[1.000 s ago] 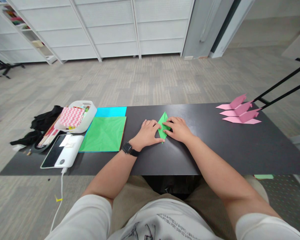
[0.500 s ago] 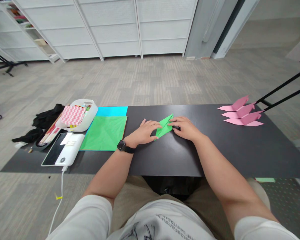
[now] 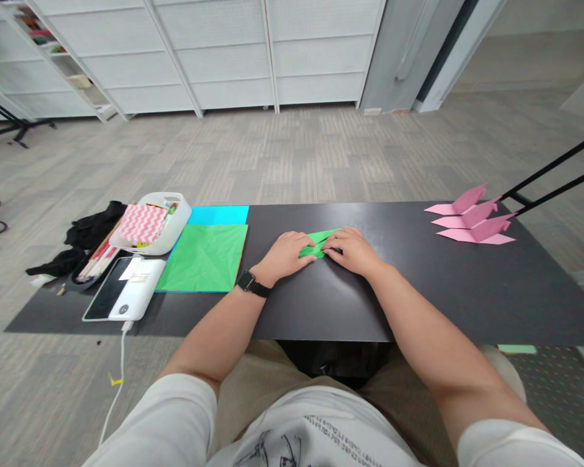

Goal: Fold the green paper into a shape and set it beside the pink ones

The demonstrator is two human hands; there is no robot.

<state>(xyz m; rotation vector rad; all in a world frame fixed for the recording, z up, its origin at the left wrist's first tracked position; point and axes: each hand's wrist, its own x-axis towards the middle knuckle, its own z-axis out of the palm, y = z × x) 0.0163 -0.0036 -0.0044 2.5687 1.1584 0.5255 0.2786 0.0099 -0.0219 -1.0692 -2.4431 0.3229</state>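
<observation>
A piece of folded green paper (image 3: 316, 241) lies on the dark table in front of me, partly covered by both hands. From the left, my left hand (image 3: 288, 253) grips its end, with thumb and fingers closed on the edge. My right hand (image 3: 349, 248) pinches the paper's near right part, the fingertips close to the left ones. Some of the folds are hidden under my fingers. Left of my hands rests a flat stack of green sheets (image 3: 204, 259), with a blue sheet (image 3: 221, 215) showing behind it.
Several folded pink paper birds (image 3: 477, 220) stand at the table's right end. On the left are a white basket (image 3: 178, 233) with a pink zigzag-patterned item, a white device (image 3: 143, 292) with a cable, and black cloth (image 3: 95, 224). A black metal frame (image 3: 559, 172) rises behind the birds.
The green paper has turned to lie more level and shows less of itself. My left hand has moved right, my right hand slightly left, and the fingers have closed in on the paper.
</observation>
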